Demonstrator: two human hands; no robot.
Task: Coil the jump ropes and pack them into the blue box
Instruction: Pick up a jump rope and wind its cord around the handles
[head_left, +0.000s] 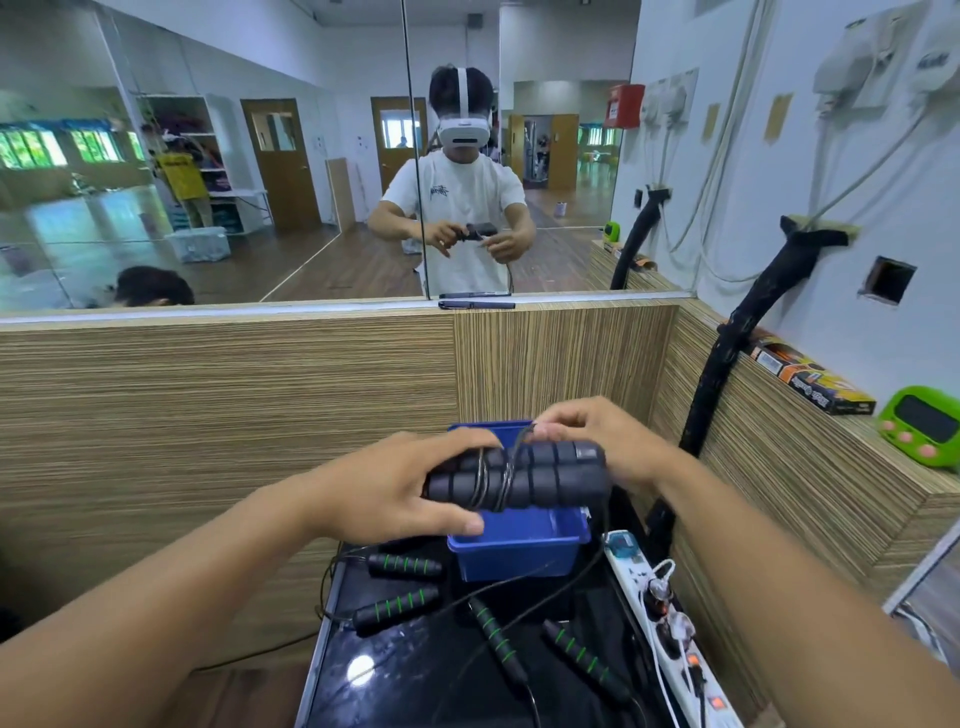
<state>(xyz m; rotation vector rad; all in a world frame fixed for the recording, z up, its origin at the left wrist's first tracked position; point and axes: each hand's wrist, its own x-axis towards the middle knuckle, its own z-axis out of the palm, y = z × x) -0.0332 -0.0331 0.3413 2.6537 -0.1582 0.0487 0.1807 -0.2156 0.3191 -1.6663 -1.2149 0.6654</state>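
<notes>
My left hand (395, 486) grips a pair of black foam jump-rope handles (540, 475) laid side by side, with thin black cord wound round their middle. My right hand (597, 441) pinches the cord at the top of the handles. Both hands hover over the blue box (519, 551), which stands on a black glossy table (405, 670). Several black handles with green rings (397, 608) and their loose cords lie on the table in front of the box.
A white power strip (670, 629) with plugs runs along the table's right side. Wood-grain partition walls stand close behind and to the right. On the right ledge sit a green timer (922, 426) and a flat carton (810, 379). A mirror above reflects me.
</notes>
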